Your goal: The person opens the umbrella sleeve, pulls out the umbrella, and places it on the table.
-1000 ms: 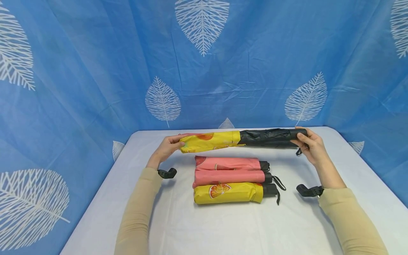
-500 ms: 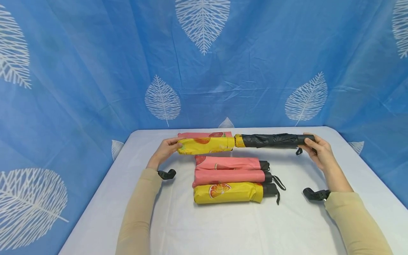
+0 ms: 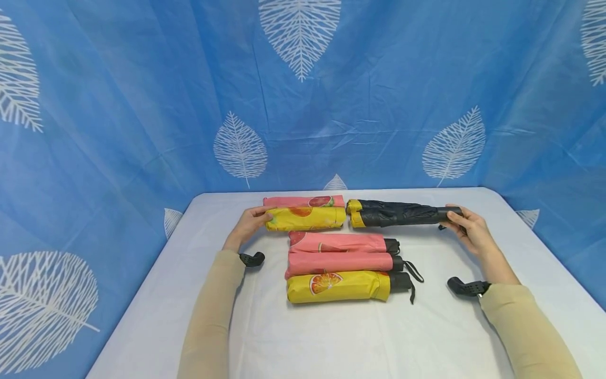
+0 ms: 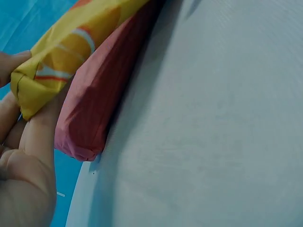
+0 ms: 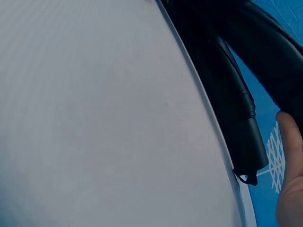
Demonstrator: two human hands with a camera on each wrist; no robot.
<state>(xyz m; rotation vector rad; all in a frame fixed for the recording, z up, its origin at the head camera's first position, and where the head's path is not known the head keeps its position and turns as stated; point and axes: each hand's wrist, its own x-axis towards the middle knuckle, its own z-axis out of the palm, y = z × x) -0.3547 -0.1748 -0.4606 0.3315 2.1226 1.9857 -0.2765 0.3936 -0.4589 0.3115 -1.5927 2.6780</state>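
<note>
Table [image 3: 331,337]: flat, covered in a smooth pale cloth, backed by a blue leaf-print curtain [image 3: 142,105]. It offers an even bearing surface.

Nearer group of three folded umbrellas [image 3: 341,266]: two pink, one yellow with an orange-slice print, lying side by side and touching, black handles to my right. All are sleeved in thin fabric that looks slick and creased.

Black folded umbrella [image 3: 397,213]: lies at the far side of the table, right of centre, unsleeved, with a yellow band at its left end. I judge it light but stiff along its shaft; the loose canopy folds are soft and would shift under the fingers, so the hard cylindrical handle is the sound place to hold. My right hand [image 3: 471,229] has its fingers curled round that handle end; a thin wrist loop dangles there.

Yellow sleeve [image 3: 305,218]: a limp, thin fabric tube with a fruit print, lying just left of the black umbrella, not touching it, against a pink sleeved umbrella [image 3: 303,201] behind. It looks weightless and slippery, and is best pinched at its closed end. My left hand [image 3: 251,223] pinches exactly there, thumb above, fingers below.
</note>
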